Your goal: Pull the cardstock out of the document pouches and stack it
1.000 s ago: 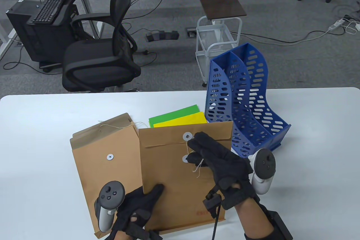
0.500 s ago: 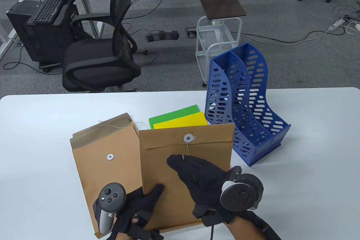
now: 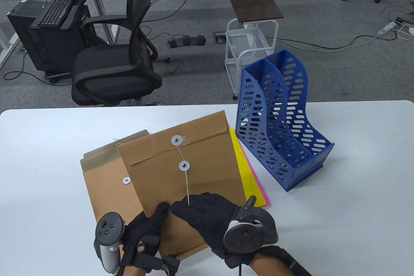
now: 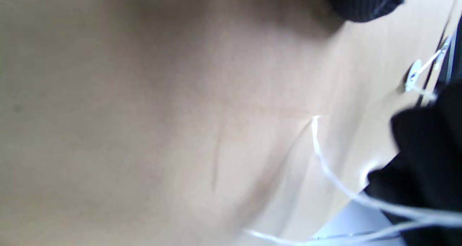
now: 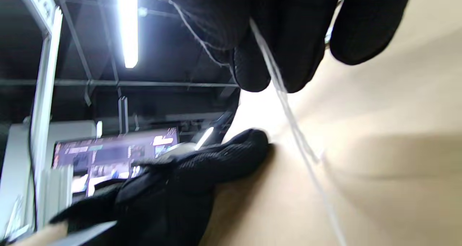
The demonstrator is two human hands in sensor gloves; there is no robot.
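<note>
A brown string-tie pouch (image 3: 184, 172) lies tilted on the table, flap closed, on top of a second brown pouch (image 3: 103, 179). A white string (image 3: 186, 185) runs from the upper button (image 3: 176, 140) past the lower button (image 3: 184, 166) to my right hand (image 3: 186, 206), which pinches it. The right wrist view shows the string (image 5: 292, 123) leaving my fingertips (image 5: 281, 58). My left hand (image 3: 152, 224) grips the pouch's near left edge, thumb on top. Yellow and pink cardstock (image 3: 247, 172) sticks out under the pouch's right side. The left wrist view shows only pouch paper (image 4: 162, 112) and string.
A blue perforated file rack (image 3: 284, 127) stands on the white table (image 3: 355, 166) right of the cardstock. Beyond the table's far edge are an office chair (image 3: 119, 62) and a small white cart (image 3: 252, 43).
The top pouch has turned counterclockwise and slid up-left, covering the green sheet. My right hand drew the string toward the near edge. My left hand shifted left with the pouch's edge.
</note>
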